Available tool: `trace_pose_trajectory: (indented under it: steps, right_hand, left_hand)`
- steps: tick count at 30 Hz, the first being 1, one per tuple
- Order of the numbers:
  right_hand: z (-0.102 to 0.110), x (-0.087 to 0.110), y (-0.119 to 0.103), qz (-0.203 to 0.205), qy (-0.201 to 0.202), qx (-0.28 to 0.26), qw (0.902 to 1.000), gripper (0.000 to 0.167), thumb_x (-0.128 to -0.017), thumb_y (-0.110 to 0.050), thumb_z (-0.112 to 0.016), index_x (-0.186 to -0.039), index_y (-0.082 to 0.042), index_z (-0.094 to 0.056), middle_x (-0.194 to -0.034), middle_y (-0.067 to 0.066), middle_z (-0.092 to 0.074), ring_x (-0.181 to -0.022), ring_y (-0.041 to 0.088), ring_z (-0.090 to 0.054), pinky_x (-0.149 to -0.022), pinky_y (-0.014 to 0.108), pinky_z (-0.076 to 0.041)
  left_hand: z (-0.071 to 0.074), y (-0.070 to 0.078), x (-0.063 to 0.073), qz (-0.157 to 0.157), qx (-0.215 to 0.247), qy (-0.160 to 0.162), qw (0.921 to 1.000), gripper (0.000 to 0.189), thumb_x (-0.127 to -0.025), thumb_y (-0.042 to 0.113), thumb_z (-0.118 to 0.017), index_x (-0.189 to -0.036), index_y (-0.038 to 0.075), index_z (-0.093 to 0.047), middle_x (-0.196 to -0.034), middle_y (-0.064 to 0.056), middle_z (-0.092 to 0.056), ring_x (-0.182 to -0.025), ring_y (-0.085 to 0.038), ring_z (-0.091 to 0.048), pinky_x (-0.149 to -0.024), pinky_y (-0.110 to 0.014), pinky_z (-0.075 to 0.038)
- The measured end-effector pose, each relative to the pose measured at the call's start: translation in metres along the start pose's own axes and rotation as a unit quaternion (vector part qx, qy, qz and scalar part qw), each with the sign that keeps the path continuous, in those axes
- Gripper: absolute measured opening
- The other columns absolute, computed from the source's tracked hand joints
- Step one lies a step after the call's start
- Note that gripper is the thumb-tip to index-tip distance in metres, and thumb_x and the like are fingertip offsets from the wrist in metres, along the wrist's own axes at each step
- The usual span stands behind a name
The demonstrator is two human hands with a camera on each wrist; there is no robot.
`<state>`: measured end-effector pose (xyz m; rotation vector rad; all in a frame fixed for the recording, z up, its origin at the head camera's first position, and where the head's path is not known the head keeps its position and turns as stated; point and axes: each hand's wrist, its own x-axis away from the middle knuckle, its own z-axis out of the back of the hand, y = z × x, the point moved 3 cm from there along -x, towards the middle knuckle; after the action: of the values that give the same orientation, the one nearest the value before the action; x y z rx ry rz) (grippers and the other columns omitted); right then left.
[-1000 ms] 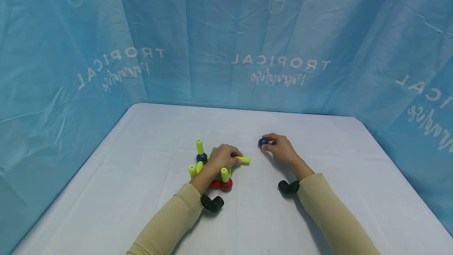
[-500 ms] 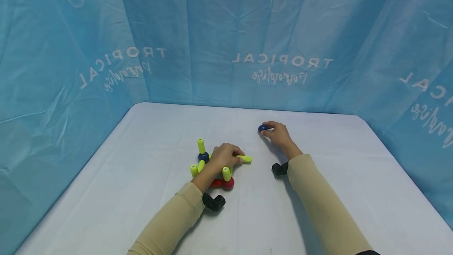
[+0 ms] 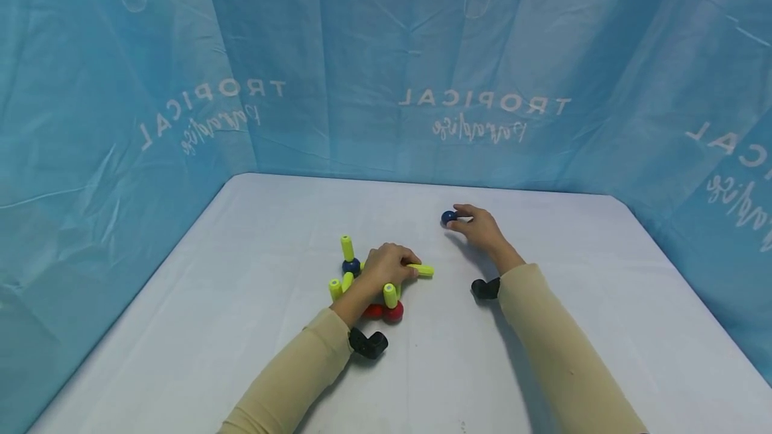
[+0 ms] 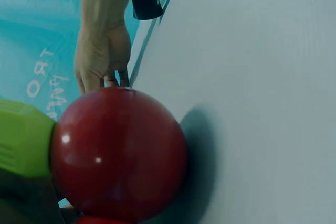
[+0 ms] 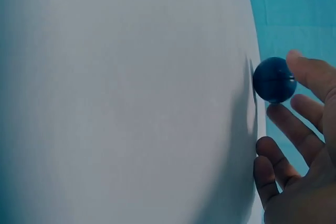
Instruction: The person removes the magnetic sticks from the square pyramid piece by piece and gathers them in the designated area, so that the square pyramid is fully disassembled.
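Note:
My left hand (image 3: 386, 266) grips a yellow-green rod (image 3: 425, 270) that sticks out to the right past the fingers. Under and around that forearm lies a construction of rods and balls, with a blue ball (image 3: 351, 266) at its back and a red ball (image 3: 393, 312) at its front. In the left wrist view the red ball (image 4: 121, 153) fills the foreground, with a green rod (image 4: 23, 137) joined to it. Farther back on the right, my right hand (image 3: 479, 228) has its thumb and fingers spread around a single blue ball (image 5: 274, 80), the fingertips right at its side.
A white cloth-covered table (image 3: 241, 240) lies under everything. Blue printed curtains (image 3: 362, 72) stand along its back and sides. Black wrist-worn pieces (image 3: 369, 343) hang below both forearms, the left one close to the red ball.
The right hand has carried the blue ball toward the table's back, and its fingertips have since drawn slightly right of the ball. The left hand keeps its grip on the rod.

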<state>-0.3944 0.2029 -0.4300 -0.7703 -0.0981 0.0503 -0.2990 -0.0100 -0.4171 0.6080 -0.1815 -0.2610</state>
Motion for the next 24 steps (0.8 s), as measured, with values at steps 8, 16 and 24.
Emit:
trace_pose_trajectory:
  steps: [8,16,24]
  right_hand:
    - [0.018,0.025,0.011,0.018,0.019,0.008,0.9996,0.056,-0.090,-0.035,-0.061,-0.140,-0.018,-0.044,-0.139,0.008,-0.053,-0.117,0.029,-0.052,-0.090,0.043,-0.045]
    - [0.030,0.052,0.021,0.039,0.034,0.011,0.9986,0.053,-0.089,-0.035,-0.063,-0.137,-0.018,-0.048,-0.135,0.009,-0.056,-0.116,0.029,-0.051,-0.094,0.046,-0.044]
    - [0.014,0.078,-0.004,0.090,0.041,0.007,0.9950,0.048,-0.088,-0.033,-0.065,-0.130,-0.013,-0.055,-0.127,0.008,-0.062,-0.112,0.030,-0.055,-0.094,0.047,-0.045]
  left_hand:
    - [-0.015,0.021,-0.002,-0.021,-0.009,0.006,0.9997,0.022,-0.085,0.021,-0.069,-0.107,0.019,-0.072,-0.106,0.003,-0.072,-0.105,-0.018,-0.059,-0.099,-0.042,-0.035]
    - [-0.020,0.033,-0.001,-0.015,0.011,0.020,0.9996,0.027,-0.087,0.022,-0.067,-0.114,0.020,-0.068,-0.108,0.004,-0.070,-0.105,-0.016,-0.056,-0.098,-0.038,-0.036]
    - [0.016,0.051,0.020,-0.037,0.071,0.077,0.9938,0.029,-0.090,0.023,-0.063,-0.119,0.020,-0.065,-0.116,0.000,-0.065,-0.109,-0.020,-0.053,-0.092,-0.038,-0.043]
